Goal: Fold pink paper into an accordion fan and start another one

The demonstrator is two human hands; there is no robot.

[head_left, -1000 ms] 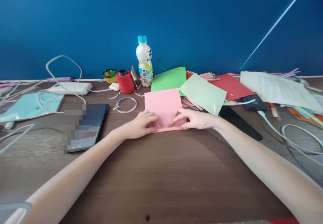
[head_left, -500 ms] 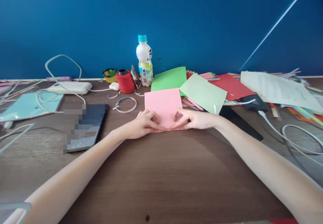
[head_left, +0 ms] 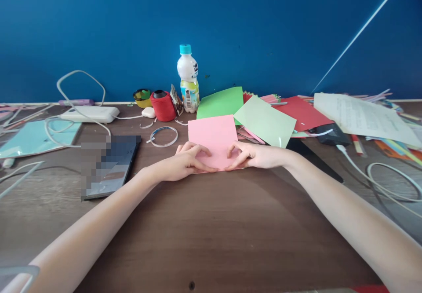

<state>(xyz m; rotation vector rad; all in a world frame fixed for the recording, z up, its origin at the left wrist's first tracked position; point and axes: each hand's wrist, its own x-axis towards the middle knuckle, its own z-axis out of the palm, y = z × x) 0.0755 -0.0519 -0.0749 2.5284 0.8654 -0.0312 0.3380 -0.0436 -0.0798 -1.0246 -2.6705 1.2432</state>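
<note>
Pink paper (head_left: 214, 132), one sheet, lies on the tabletop (head_left: 224, 222) in front of the person. Both hands touch its near part: on the left hand (head_left: 189, 161) and the right hand (head_left: 250, 155) alike, thumb and forefinger bow widely apart, fingers resting on the sheet. Beyond and to the right are two green sheets, one bright (head_left: 219, 104), one pale (head_left: 265, 119), then one red sheet (head_left: 303, 112) and one printed sheet (head_left: 365, 117). One capped bottle (head_left: 188, 79) stands upright at the back; its contents cannot be told.
</note>
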